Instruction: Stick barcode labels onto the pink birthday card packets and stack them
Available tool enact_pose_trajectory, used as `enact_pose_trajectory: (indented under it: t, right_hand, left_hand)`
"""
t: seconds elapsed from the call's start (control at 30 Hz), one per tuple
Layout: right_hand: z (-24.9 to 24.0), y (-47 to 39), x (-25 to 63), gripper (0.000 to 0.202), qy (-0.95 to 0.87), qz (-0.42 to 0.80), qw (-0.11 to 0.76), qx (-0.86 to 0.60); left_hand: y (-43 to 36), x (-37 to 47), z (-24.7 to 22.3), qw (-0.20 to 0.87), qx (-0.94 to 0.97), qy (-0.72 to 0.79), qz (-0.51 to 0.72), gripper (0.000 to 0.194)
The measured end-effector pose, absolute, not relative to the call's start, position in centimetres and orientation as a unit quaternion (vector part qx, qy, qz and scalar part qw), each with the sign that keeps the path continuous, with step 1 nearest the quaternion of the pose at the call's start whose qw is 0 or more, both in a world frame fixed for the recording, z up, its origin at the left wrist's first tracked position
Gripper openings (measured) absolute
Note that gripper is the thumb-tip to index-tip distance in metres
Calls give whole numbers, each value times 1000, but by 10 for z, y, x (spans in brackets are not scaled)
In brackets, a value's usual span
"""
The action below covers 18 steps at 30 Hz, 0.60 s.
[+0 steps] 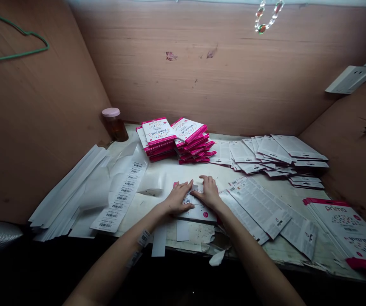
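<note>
A white and pink birthday packet [198, 212] lies flat near the table's front edge, partly covered by both hands. My left hand [179, 199] rests on its left side, fingers stretched out. My right hand [208, 192] lies over its right side with fingers apart and thumb pointing left. Close to the right thumb, a small label [194, 187] shows on the packet between the hands. Barcode stickers [144, 238] are stuck to my left forearm. Left of the hands lies a long sheet of barcode labels [122, 197].
Stacked pink-edged packets [159, 132] stand at the back. Face-down packets [259, 204] spread to the right, with a face-up pile [345, 225] at far right. Paper strips [71, 191] and a lidded jar [115, 125] are left. Wooden panels [221, 72] enclose the table.
</note>
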State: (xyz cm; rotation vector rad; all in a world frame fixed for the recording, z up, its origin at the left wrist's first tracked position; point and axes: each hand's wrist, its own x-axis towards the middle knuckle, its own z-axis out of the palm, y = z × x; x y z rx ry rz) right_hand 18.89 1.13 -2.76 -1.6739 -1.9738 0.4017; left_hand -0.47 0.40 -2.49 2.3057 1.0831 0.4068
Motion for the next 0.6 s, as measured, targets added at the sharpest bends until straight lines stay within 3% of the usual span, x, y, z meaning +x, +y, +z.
enact_pose_trajectory:
  t: [0.23,0.4,0.6]
  right_hand:
    - [-23,14,181,50,-728,49,178,-660]
    - [-21,-52,191,66,-759,24,144,-635]
    - [-38,-117,187,54,-771,43,171,-611]
  left_hand:
    - [5,-4,-25,303,844,409,170,106]
    - [11,-9,-11,338,831,424,122,102]
    - [41,7,20,294,826,478,56,65]
